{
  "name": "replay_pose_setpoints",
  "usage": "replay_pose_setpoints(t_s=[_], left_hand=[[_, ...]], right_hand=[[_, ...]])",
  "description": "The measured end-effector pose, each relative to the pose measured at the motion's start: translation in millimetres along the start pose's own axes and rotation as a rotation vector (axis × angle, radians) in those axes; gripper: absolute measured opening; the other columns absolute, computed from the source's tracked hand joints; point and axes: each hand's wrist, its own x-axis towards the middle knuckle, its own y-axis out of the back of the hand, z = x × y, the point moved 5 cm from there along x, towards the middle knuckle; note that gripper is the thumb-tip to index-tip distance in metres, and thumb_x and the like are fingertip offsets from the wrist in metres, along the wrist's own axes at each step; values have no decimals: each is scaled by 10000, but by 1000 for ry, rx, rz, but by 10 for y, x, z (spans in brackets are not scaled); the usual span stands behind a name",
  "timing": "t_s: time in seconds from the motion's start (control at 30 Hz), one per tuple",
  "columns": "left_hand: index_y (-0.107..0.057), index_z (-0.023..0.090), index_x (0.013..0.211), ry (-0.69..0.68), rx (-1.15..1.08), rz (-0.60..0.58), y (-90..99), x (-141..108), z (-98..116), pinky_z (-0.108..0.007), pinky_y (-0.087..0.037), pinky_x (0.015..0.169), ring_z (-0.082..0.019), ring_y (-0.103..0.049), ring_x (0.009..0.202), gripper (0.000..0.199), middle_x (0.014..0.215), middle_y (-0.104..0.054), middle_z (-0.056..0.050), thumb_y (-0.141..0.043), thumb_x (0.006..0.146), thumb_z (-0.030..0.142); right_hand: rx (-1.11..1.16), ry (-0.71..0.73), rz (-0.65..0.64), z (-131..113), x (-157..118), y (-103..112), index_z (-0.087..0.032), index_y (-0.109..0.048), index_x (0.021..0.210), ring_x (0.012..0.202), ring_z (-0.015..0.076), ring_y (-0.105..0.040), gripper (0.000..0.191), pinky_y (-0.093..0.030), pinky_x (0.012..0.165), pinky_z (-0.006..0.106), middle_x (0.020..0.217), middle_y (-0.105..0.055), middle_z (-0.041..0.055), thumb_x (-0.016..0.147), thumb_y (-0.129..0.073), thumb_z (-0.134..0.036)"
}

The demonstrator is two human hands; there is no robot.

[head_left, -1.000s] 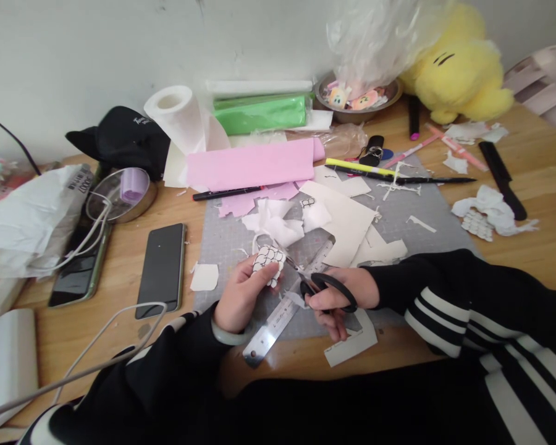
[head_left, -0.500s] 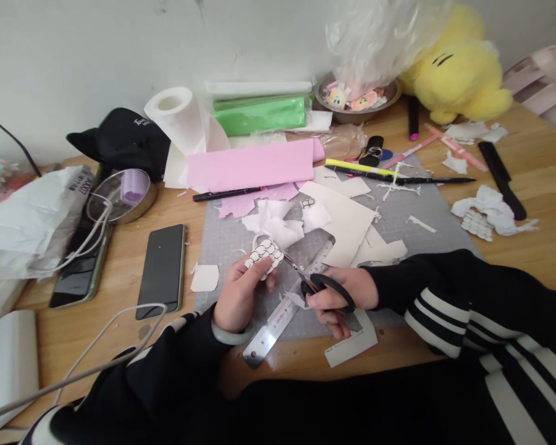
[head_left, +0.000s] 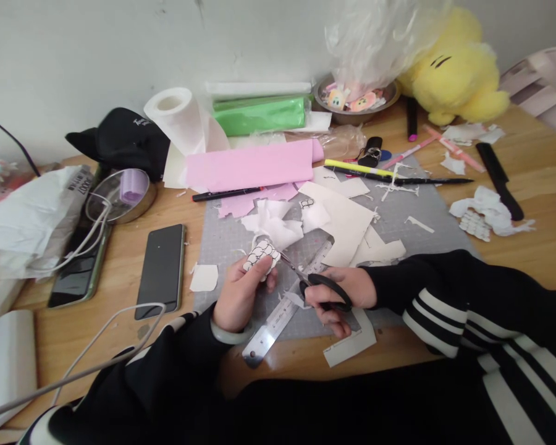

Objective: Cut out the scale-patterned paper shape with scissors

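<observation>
Between its thumb and fingers, my left hand [head_left: 240, 292] pinches a small white paper piece [head_left: 261, 253] drawn over with black scale-like lines. My right hand [head_left: 340, 295] has its fingers in the black handles of a pair of scissors [head_left: 327, 292]. The blades point left, with their tips at the right edge of the patterned paper; whether they touch it I cannot tell. Under both hands a metal ruler [head_left: 271, 334] lies slantwise on a grey cutting mat [head_left: 421, 235]. Paper offcuts [head_left: 352, 219] and crumpled white paper [head_left: 273, 222] lie just beyond.
A phone [head_left: 161, 269] and a cable [head_left: 97, 346] lie to the left. Toward the back are pink paper [head_left: 254, 164], a paper roll [head_left: 185, 120], a metal bowl [head_left: 352, 116] and a yellow plush toy [head_left: 454, 74]. Pens [head_left: 430, 181] and a black comb [head_left: 499, 179] are at right.
Both hands stay in nearly the same place, with the patterned paper and scissors shifted very slightly. Little else differs apart from a small shift of the view.
</observation>
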Motion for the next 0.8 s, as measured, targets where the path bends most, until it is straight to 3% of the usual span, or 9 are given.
replay_pose_setpoints(t_s=[0.13, 0.27, 0.53, 0.8], left_hand=[[-543, 163, 559, -19, 53, -102, -41, -13, 4, -248, -328, 520, -103, -414, 474, 303, 466, -474, 27, -589, 771, 374], [-560, 163, 568, -17, 102, -240, -108, -40, 17, -254, -347, 543, -113, -424, 499, 324, 494, -496, 17, -598, 773, 410], [-569, 155, 571, -8, 50, -228, -68, -22, -27, -243, -347, 542, -106, -426, 493, 340, 473, -490, 23, -586, 788, 417], [-538, 152, 549, -12, 41, -266, -95, -25, -8, -238, -335, 519, -90, -398, 467, 355, 458, -471, 36, -622, 763, 422]], right_hand=[[95, 21, -46, 107, 119, 63, -162, -401, 737, 402, 130, -556, 560, -464, 356, 232, 441, -473, -57, 716, -455, -720], [117, -56, -149, 126, 141, 51, -155, -400, 741, 445, 122, -586, 487, -498, 423, 229, 462, -498, -43, 819, -396, -636], [84, -7, -58, 26, 54, -7, -156, -400, 701, 399, 109, -559, 559, -468, 386, 199, 439, -463, -65, 648, -572, -685], [40, -17, -44, 19, 51, -1, -152, -408, 696, 401, 114, -562, 529, -472, 388, 210, 432, -468, -68, 660, -591, -647]])
